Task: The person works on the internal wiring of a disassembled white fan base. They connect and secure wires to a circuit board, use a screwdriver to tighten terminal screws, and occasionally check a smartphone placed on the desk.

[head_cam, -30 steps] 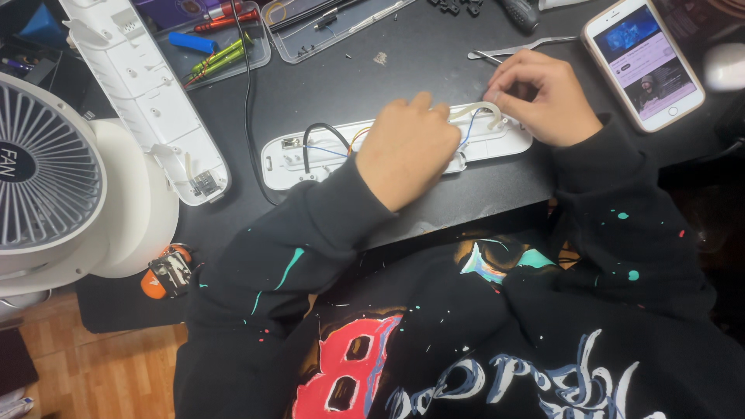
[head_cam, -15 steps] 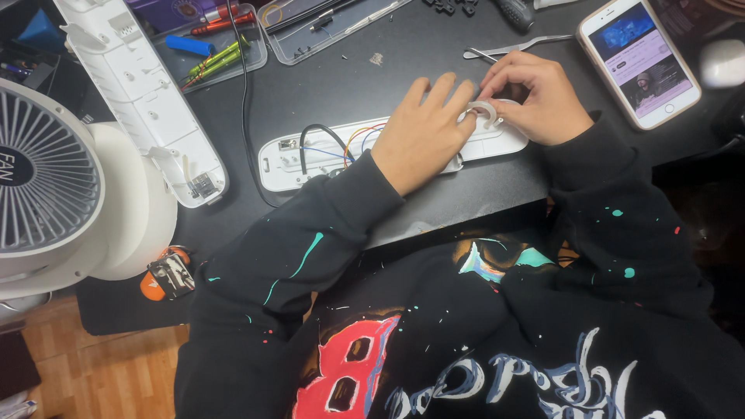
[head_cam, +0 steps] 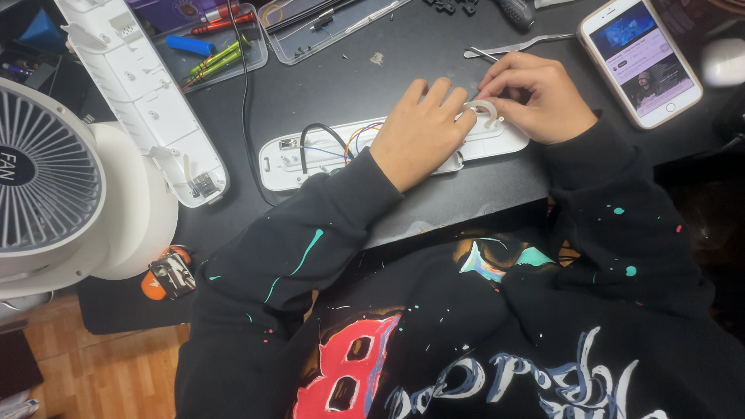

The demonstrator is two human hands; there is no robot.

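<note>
Holding white ring [head_cam: 485, 113] over open casing [head_cam: 310, 155].

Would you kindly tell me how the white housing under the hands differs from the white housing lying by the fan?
The housing under the hands is smaller and lies crosswise on the table; the housing by the fan is longer and runs slantwise away from the person. The first shows coloured wires inside and is pressed by the left hand and touched by the right hand; the second lies untouched, with no wires visible. Both are white plastic shells with rounded ends.
</note>
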